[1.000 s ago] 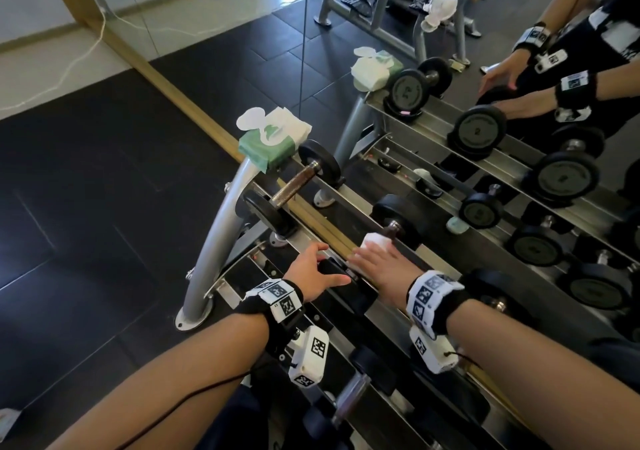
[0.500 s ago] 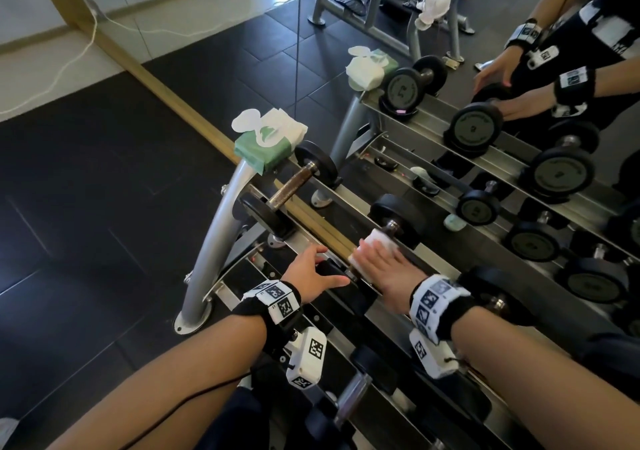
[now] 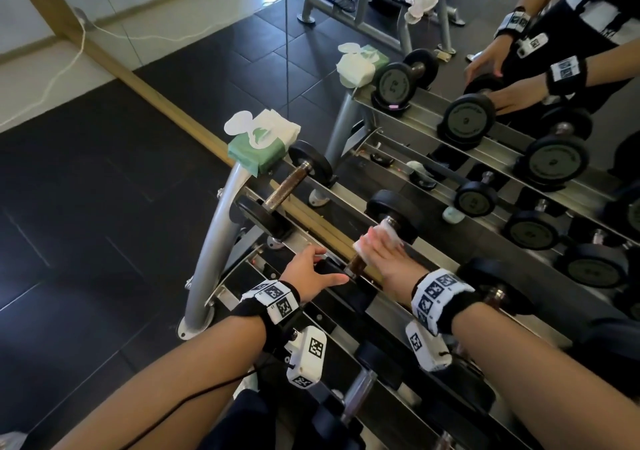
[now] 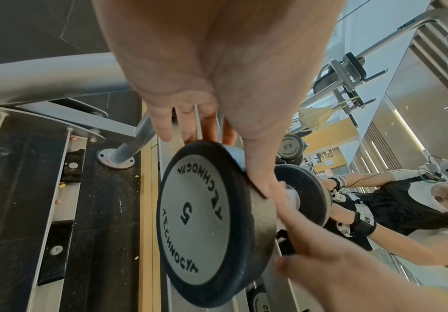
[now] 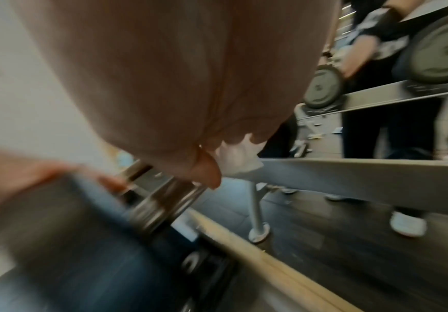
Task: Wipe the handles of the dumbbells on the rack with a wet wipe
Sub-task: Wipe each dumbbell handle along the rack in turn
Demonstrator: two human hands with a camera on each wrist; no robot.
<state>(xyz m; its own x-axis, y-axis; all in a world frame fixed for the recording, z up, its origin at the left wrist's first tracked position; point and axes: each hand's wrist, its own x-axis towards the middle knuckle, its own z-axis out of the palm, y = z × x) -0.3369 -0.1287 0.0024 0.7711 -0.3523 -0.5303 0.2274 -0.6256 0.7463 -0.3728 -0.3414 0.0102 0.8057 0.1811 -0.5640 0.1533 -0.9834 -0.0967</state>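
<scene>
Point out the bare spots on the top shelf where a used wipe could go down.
Bare rail shows between the end dumbbell and the left hand. It is crowded where the right hand wraps the wipe round the handle. The wipe pack fills the rack's corner post.

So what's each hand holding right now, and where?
Right hand wraps the wet wipe around the dumbbell's handle; left hand grips its near end plate.

Dumbbell plate point(image 4: 199, 213): "5", apparently "TECHNOGYM", partly blurred.
</scene>
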